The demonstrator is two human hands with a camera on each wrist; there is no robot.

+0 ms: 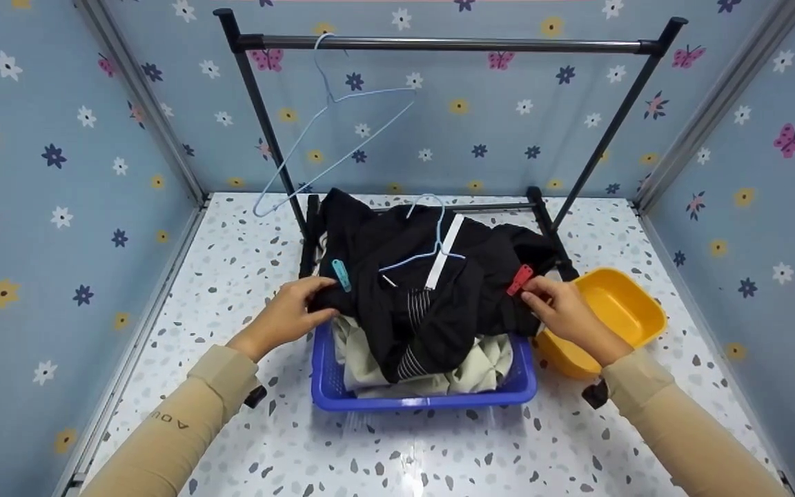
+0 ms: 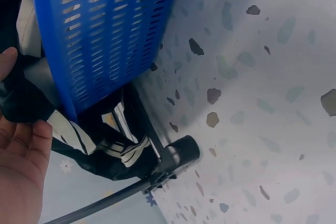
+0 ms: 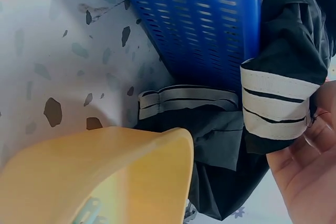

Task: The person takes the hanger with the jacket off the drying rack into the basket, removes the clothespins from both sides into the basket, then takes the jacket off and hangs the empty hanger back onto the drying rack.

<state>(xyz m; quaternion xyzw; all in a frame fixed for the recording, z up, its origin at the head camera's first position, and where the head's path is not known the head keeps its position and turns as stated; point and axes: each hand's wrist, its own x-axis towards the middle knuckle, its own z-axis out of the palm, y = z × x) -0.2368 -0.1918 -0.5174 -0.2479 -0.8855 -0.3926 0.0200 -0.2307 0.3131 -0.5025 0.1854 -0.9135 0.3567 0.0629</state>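
A black top (image 1: 453,304) with white-striped trim lies bunched over a blue plastic basket (image 1: 425,402), on pale cloth (image 1: 370,373). A light-blue hanger (image 1: 437,235) shows at its neck, beside a white strip (image 1: 444,252). My left hand (image 1: 287,310) grips its left side, thumb and fingers on either side of the cloth, near a teal clothes peg (image 1: 341,275). On the other side, my right hand (image 1: 566,310) grips the cloth next to a red clothes peg (image 1: 520,279). In the right wrist view, its fingers (image 3: 310,156) are at a striped cuff (image 3: 278,103).
Behind the basket stands a black garment rack (image 1: 439,43), with an empty light-blue hanger (image 1: 332,100) on its left. A yellow tub (image 1: 635,338) sits at the basket's right; a teal piece (image 3: 88,211) shows inside it. Patterned walls (image 1: 59,138) enclose the speckled floor (image 1: 232,428).
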